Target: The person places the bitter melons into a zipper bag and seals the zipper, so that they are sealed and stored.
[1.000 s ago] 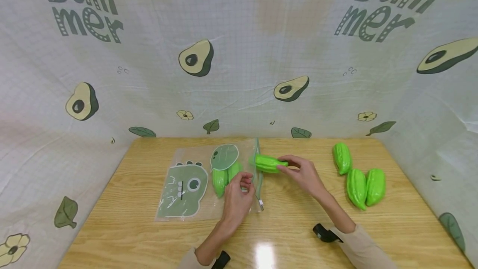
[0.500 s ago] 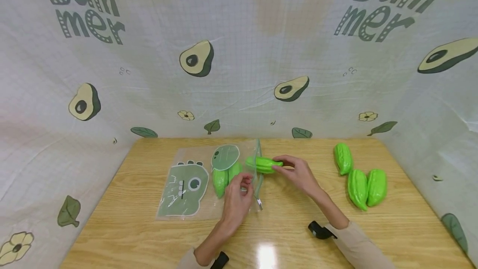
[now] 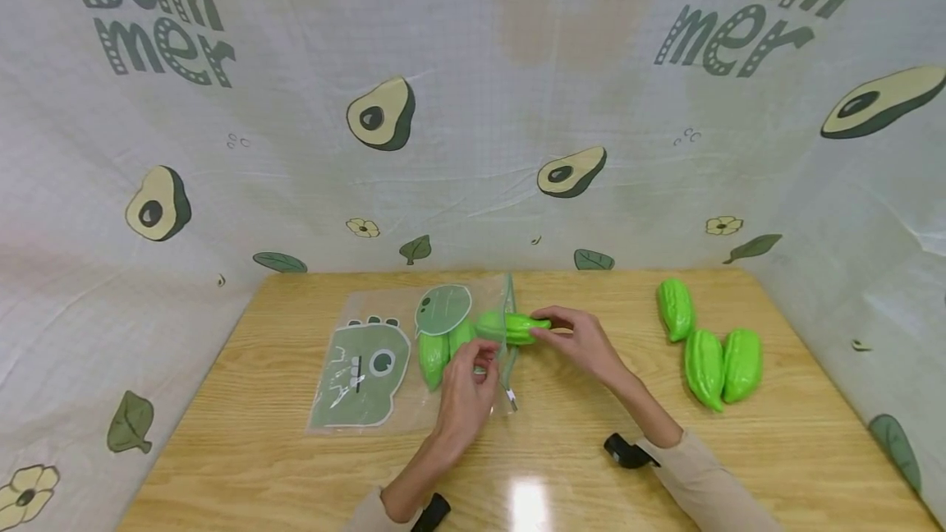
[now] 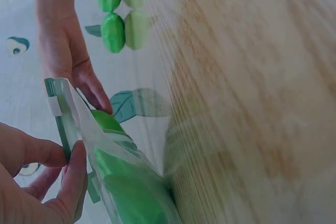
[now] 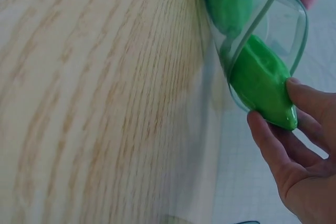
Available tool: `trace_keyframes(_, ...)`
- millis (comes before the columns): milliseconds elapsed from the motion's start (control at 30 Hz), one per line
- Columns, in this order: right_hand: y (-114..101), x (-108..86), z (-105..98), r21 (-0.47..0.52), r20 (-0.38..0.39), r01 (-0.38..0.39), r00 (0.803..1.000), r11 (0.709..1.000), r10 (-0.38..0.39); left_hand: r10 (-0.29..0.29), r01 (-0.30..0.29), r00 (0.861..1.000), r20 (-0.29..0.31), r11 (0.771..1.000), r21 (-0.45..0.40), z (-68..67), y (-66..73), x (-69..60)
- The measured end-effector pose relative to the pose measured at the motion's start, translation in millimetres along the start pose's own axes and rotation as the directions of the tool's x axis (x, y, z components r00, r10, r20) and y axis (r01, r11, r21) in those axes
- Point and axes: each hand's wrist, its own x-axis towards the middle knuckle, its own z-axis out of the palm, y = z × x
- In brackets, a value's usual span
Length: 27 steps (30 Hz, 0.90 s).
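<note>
A clear zip bag (image 3: 424, 392) with green dinosaur prints lies at the table's middle left, its mouth facing right. My left hand (image 3: 467, 392) pinches the bag's edge by the green zip strip (image 4: 65, 129). Two glossy green ridged fruits, like star fruit, lie inside; one fruit (image 3: 433, 358) shows through the film. My right hand (image 3: 584, 343) holds another green ridged fruit (image 5: 262, 85) by its pointed end, between thumb and fingers. That fruit is partly inside the bag's mouth, and its outer tip sticks out.
Three more fruits sit at the table's right: one at the back (image 3: 676, 310), two side by side, including a left one (image 3: 704, 368). A printed cloth (image 3: 473, 105) hangs behind and along both sides of the wooden table (image 3: 591, 466).
My right hand has moved left, sliding the held fruit deeper into the bag's mouth. My left hand stays at the bag's edge, and the other fruits have not moved.
</note>
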Motion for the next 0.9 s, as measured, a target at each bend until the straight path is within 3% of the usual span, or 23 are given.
trace_keyframes(900,-4,3.1,14,0.035,0.039,0.006,0.999,0.999,-0.007,0.034,-0.038,0.998,0.060,0.998,0.054,-5.4,1.4,1.8)
